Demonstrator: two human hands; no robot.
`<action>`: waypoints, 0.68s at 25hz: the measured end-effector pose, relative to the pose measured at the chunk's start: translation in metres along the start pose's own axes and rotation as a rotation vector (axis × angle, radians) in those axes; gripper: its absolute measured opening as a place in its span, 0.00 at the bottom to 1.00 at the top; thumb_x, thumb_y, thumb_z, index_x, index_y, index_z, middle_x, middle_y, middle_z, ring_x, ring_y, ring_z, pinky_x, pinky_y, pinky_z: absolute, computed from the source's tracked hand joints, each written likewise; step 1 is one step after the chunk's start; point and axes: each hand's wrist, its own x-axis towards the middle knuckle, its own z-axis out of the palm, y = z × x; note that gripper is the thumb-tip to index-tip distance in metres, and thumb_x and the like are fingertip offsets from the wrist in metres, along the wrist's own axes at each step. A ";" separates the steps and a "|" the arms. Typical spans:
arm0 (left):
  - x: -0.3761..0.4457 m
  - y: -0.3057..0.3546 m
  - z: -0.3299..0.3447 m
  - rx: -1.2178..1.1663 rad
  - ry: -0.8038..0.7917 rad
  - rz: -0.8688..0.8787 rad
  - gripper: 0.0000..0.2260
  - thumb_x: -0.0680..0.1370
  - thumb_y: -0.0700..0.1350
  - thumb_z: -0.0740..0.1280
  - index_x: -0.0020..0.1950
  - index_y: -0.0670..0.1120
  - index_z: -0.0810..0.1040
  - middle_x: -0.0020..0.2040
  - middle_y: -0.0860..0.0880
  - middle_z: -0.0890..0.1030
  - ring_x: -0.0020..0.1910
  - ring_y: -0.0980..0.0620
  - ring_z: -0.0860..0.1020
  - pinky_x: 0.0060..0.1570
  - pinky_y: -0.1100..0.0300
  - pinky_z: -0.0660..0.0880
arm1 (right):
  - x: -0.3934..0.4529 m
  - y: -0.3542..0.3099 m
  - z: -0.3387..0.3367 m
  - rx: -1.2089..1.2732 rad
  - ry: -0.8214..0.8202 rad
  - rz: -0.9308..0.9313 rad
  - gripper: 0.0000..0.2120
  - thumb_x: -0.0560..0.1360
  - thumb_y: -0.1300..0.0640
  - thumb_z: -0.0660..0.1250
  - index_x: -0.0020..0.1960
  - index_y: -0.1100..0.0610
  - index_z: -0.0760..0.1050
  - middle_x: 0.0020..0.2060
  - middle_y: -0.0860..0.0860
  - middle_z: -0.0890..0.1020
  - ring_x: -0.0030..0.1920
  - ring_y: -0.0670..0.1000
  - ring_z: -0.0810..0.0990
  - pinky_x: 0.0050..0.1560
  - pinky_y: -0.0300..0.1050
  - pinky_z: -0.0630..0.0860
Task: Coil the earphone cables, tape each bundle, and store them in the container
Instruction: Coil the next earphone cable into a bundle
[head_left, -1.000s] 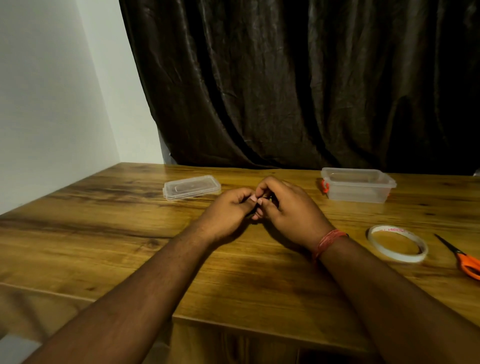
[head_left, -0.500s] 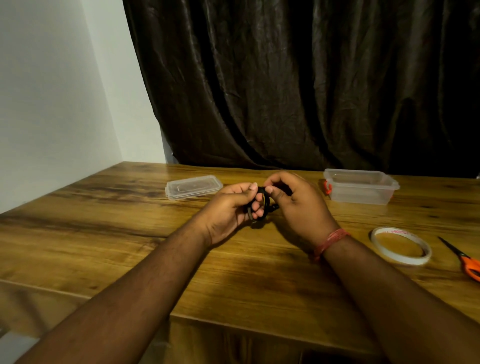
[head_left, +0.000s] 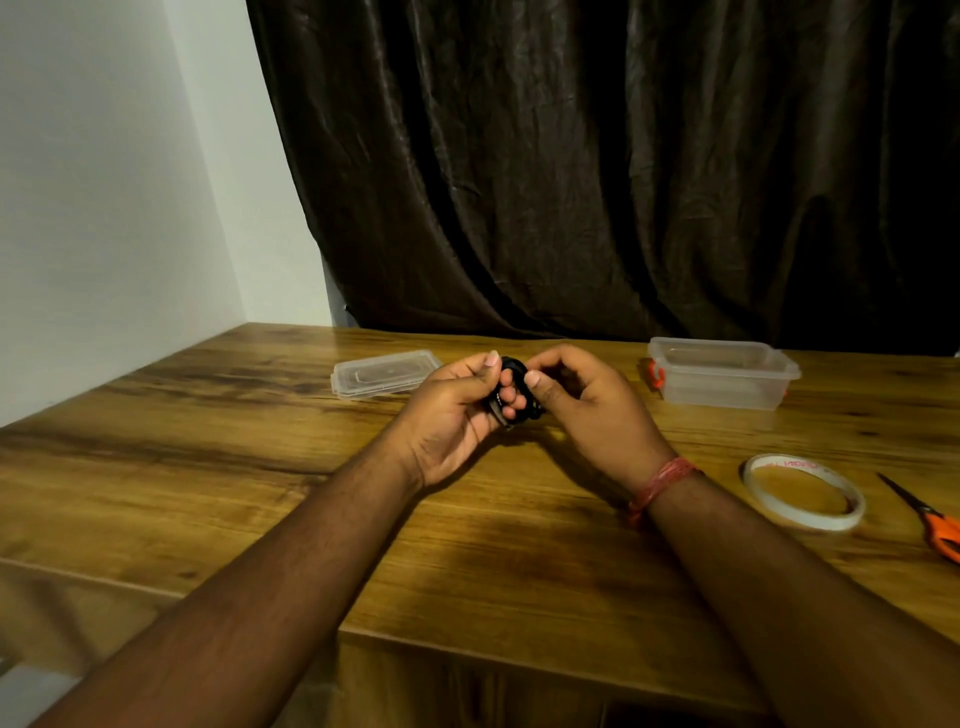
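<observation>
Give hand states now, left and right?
Left hand: holding the black coil.
Right hand: pinching the same coil.

You have on your table (head_left: 156, 441): one coiled black cable bundle (head_left: 511, 392), one clear container (head_left: 722, 376), one loose lid (head_left: 384, 373), one tape roll (head_left: 802, 491), one pair of orange scissors (head_left: 935, 525).

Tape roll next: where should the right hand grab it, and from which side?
Pinch the tape roll across its near-left rim, coming from above with the right hand. It lies flat on the table, so its open centre lets a finger drop inside the thin wall; the scissors crowd its right.
</observation>
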 end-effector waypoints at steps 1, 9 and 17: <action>0.000 0.001 0.000 0.002 0.004 0.001 0.11 0.83 0.40 0.57 0.44 0.41 0.75 0.35 0.46 0.76 0.36 0.53 0.76 0.38 0.63 0.75 | 0.000 0.000 0.000 0.024 -0.011 0.003 0.06 0.79 0.56 0.67 0.51 0.45 0.78 0.46 0.46 0.83 0.50 0.46 0.82 0.54 0.54 0.80; 0.005 -0.002 -0.003 0.052 0.042 -0.052 0.09 0.83 0.41 0.59 0.51 0.37 0.76 0.40 0.44 0.77 0.38 0.53 0.77 0.39 0.64 0.78 | 0.001 0.000 0.000 0.087 -0.043 0.024 0.10 0.78 0.63 0.67 0.53 0.48 0.77 0.45 0.51 0.81 0.45 0.47 0.81 0.50 0.49 0.81; 0.009 -0.006 -0.003 0.259 0.117 -0.019 0.11 0.81 0.46 0.65 0.45 0.39 0.80 0.39 0.44 0.79 0.38 0.51 0.78 0.45 0.56 0.77 | 0.003 0.003 0.003 0.220 -0.002 0.130 0.06 0.78 0.66 0.65 0.51 0.57 0.73 0.40 0.58 0.81 0.43 0.58 0.82 0.49 0.53 0.79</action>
